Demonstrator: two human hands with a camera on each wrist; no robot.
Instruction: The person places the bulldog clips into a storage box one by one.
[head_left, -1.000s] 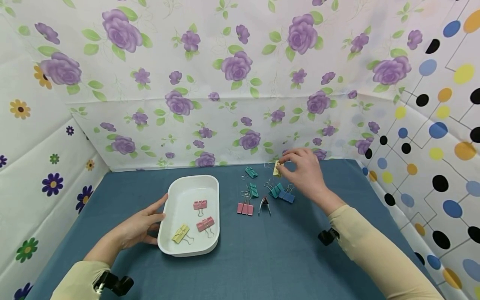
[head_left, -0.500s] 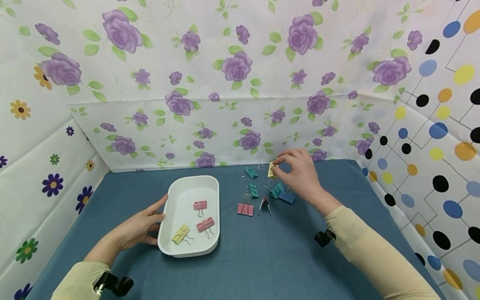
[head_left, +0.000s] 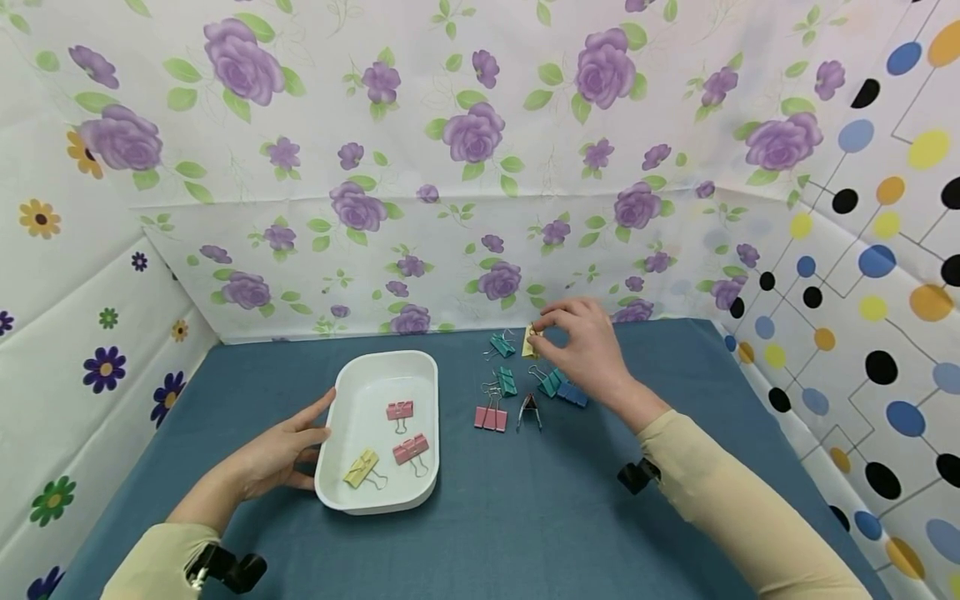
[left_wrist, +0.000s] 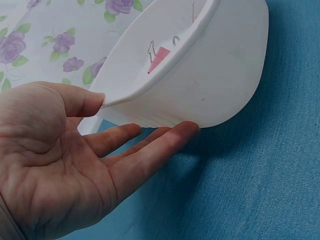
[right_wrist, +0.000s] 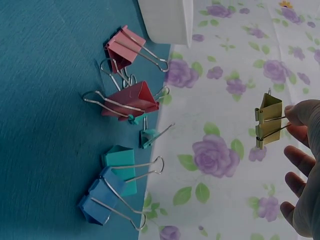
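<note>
My right hand (head_left: 585, 342) pinches a yellow binder clip (head_left: 528, 340) by its wire handle between thumb and fingertips, near the table's far edge. In the right wrist view that clip (right_wrist: 270, 114) shows against the flowered cloth. My left hand (head_left: 273, 450) holds the left side of a white tray (head_left: 360, 379), thumb at the rim and fingers low against the outer wall. Inside the tray lie a yellow binder clip (head_left: 362, 468) and two pink binder clips (head_left: 410, 448). Below my right hand are a teal binder clip (head_left: 550, 381) and a blue one (head_left: 572, 394).
Two more teal clips (head_left: 506, 382), a pink clip (head_left: 491, 418) and a dark red clip (right_wrist: 131, 101) lie on the blue cloth right of the tray. A flowered cloth wall (head_left: 450, 275) stands behind, a dotted one (head_left: 885, 333) at the right.
My right hand has moved left with the yellow binder clip, uncovering nothing new in the tray. The left hand and the tray have stayed in place.
</note>
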